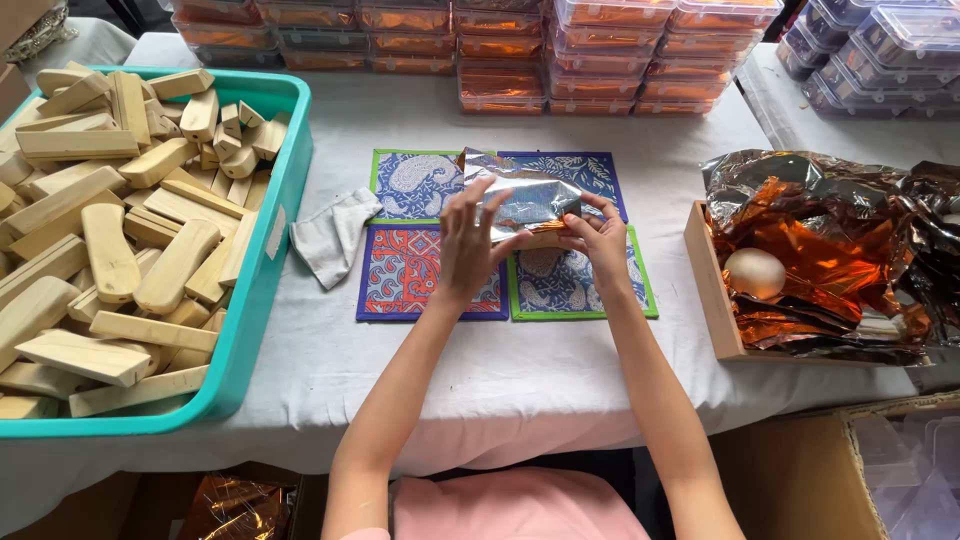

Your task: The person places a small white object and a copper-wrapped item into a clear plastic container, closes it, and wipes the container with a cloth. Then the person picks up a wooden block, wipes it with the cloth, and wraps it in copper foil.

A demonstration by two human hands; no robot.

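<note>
My left hand (pixel 468 245) and my right hand (pixel 598 240) hold a sheet of shiny silver foil (pixel 525 195) that is folded over a small wooden block (pixel 543 240); only a strip of the block shows under the foil. The hands work above four patterned cloth mats (pixel 400 272) laid in a square on the white tablecloth (pixel 480 370). My left fingers press the foil from the left, and my right fingers pinch its right edge.
A teal bin (pixel 270 260) full of pale wooden blocks (pixel 110 250) sits at the left. A grey cloth (pixel 333 235) lies beside it. At right, a wooden tray (pixel 712 290) holds crumpled orange and silver foil (pixel 820 250). Stacked clear lidded boxes (pixel 560 50) line the back.
</note>
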